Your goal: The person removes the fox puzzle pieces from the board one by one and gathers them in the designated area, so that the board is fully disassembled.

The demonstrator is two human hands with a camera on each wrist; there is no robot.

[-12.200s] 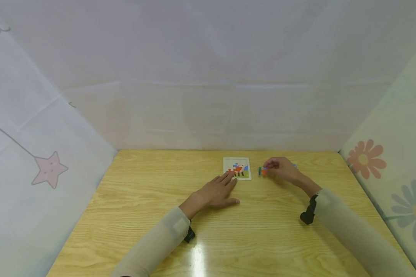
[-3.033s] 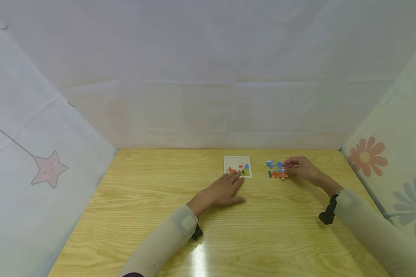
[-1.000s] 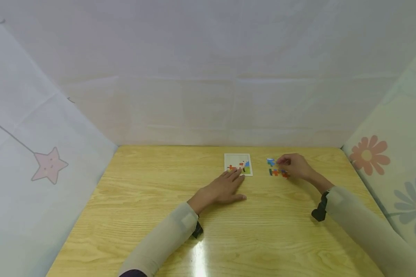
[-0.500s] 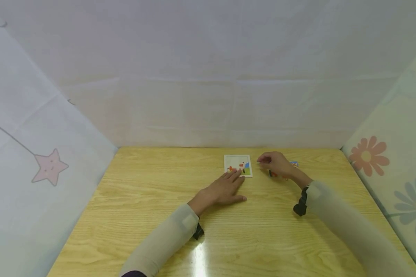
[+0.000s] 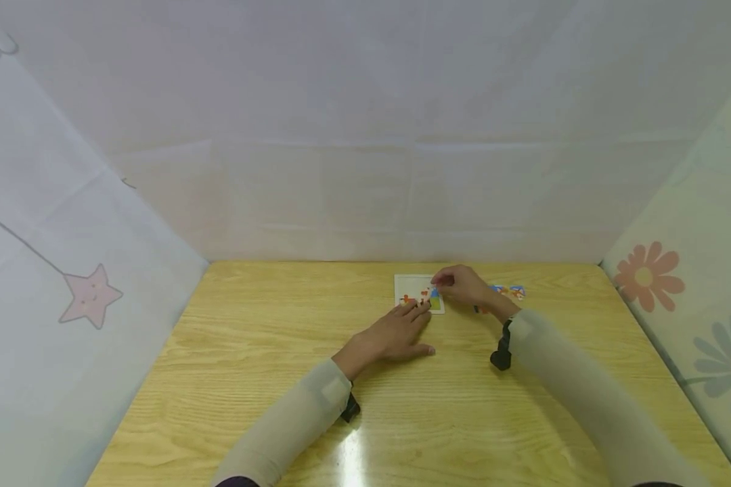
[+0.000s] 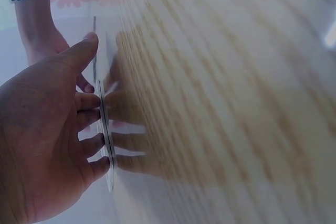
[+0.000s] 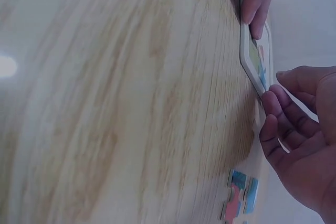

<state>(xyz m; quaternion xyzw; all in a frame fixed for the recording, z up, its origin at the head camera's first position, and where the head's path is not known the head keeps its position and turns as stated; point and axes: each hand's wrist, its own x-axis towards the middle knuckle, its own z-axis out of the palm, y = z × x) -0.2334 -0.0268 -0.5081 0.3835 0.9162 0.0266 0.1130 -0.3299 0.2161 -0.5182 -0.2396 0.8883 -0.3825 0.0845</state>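
Observation:
A thin white puzzle tray (image 5: 404,280) lies near the table's back edge, also visible edge-on in the right wrist view. Fitted puzzle pieces (image 5: 435,304) in green, blue and red fill part of its lower area. My left hand (image 5: 396,336) lies flat, its straight fingertips resting on the tray's front edge and covering some of the picture. Over the tray's right side, my right hand (image 5: 465,285) has thumb and fingertips brought together on a small puzzle piece, mostly hidden by the fingers. Several loose puzzle pieces (image 5: 516,291) lie right of the tray, partly behind the right wrist.
The wooden table (image 5: 268,325) stands against a pale cloth backdrop (image 5: 317,203) at the back, with printed cloth at both sides. Black straps sit on both wrists, and light sleeves (image 5: 286,419) cover the forearms.
My right hand has taken a blue piece from the loose group and moved left to the tray. My left hand has stayed on the tray. Over the longer span, loose pieces shifted about.

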